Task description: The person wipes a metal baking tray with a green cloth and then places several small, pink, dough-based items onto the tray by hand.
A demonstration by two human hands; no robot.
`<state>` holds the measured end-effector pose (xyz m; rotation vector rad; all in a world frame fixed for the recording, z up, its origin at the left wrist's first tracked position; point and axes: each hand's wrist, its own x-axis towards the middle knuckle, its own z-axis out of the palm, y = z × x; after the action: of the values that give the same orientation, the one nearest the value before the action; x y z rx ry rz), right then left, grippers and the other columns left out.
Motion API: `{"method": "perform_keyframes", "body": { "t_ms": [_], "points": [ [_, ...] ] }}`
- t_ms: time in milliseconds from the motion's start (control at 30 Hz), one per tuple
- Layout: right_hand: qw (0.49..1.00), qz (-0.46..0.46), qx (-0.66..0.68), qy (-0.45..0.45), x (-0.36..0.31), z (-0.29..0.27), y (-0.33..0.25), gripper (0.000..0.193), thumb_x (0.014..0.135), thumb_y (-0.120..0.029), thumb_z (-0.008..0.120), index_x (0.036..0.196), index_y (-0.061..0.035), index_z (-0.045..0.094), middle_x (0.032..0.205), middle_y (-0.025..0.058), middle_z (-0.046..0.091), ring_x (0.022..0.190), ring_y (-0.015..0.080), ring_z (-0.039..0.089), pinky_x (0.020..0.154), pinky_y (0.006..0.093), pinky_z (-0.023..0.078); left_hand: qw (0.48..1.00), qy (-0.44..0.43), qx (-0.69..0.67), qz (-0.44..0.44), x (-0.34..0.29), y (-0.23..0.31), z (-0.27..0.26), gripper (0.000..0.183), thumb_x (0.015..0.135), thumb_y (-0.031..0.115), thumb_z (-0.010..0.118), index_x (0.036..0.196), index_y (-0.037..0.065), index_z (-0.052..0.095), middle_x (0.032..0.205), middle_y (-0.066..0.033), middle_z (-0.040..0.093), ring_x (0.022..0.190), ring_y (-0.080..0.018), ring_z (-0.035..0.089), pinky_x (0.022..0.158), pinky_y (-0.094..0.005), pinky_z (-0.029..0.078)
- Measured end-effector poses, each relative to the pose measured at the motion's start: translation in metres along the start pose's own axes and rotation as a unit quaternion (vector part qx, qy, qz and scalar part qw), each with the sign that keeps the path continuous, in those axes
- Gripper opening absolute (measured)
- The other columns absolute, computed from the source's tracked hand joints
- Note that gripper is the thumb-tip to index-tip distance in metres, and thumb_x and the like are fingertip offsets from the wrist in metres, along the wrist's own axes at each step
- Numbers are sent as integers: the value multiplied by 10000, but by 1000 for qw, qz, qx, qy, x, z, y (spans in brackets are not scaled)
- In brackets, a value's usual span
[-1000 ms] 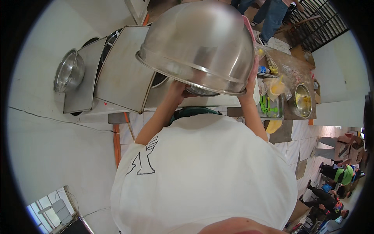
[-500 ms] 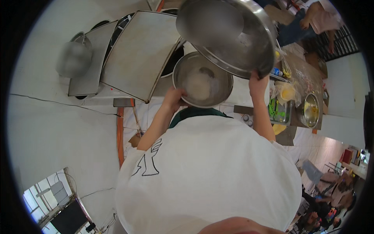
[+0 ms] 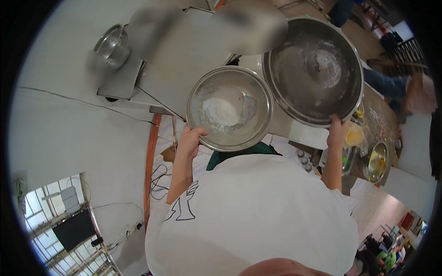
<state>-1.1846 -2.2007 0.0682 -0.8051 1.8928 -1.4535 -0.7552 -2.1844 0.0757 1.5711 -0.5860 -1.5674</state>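
Observation:
My left hand (image 3: 189,142) grips the near-left rim of a round stainless steel bowl (image 3: 259,120), thumb over its edge. White powder (image 3: 220,112) lies heaped inside, with a greyish dusted patch to its right. My right hand (image 3: 337,130) holds the near rim of a larger, wide steel basin (image 3: 294,87), fingers closed on its edge. The basin is beside the bowl on the right, its inside facing up and smeared with white residue. The two rims lie close together; I cannot tell whether they touch.
Flat metal trays (image 3: 193,43) cover the far left of the counter, partly blurred. A small steel pot (image 3: 113,51) stands on them. At right, a table holds a steel bowl with yellow contents (image 3: 377,162) and a yellow-filled container (image 3: 354,134). A person's arm (image 3: 416,94) shows at far right.
The large basin, tilted up above the bowl before, has come down to the right and shows its inside. The powder bowl appears raised and nearer, slightly left. Both hands kept their rims.

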Motion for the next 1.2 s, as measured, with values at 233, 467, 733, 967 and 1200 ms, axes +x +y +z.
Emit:
{"method": "perform_keyframes", "body": {
  "t_ms": [233, 467, 733, 967, 1200],
  "points": [
    [978, 95, -151, -107, 3, 19, -9, 489, 740, -91, 519, 1224, -24, 495, 1004, 98, 575, 863, 197, 524, 822, 304, 420, 980, 102, -166, 30, -36, 20, -43, 390, 693, -58, 550, 1082, -43, 536, 959, -112, 603, 858, -221, 593, 766, -329, 488],
    [961, 207, -58, -172, 25, 28, 22, 264, 737, -72, 505, 996, -22, 522, 798, 69, 539, 648, 179, 529, 561, 340, 460, 944, 228, -237, 41, -97, 8, -118, 360, 691, -51, 549, 1051, -42, 559, 959, -117, 606, 868, -248, 590, 776, -355, 490],
    [945, 195, -163, -206, 36, 26, 30, 321, 797, -145, 574, 1071, 13, 523, 862, 116, 606, 764, 224, 623, 637, 377, 520, 918, 330, -219, 27, -116, -38, -205, 185, 680, 9, 555, 856, -38, 585, 851, -123, 616, 804, -274, 607, 788, -375, 505],
    [775, -401, -489, 21, -40, 108, -52, 376, 894, -247, 571, 1178, -1, 546, 1037, 213, 628, 867, 304, 633, 785, 369, 493, 920, 298, -255, 18, -93, -37, -282, 293, 681, -36, 559, 973, -64, 557, 934, -121, 595, 848, -246, 593, 784, -363, 486],
    [879, 210, -81, -421, -171, 300, -23, 416, 907, -294, 593, 1163, 20, 502, 1027, 166, 608, 859, 249, 641, 681, 389, 536, 942, 226, -247, 40, -56, -11, -333, 405, 690, -29, 560, 1094, -47, 540, 1027, -139, 597, 955, -266, 585, 854, -378, 479]
  ]
}}
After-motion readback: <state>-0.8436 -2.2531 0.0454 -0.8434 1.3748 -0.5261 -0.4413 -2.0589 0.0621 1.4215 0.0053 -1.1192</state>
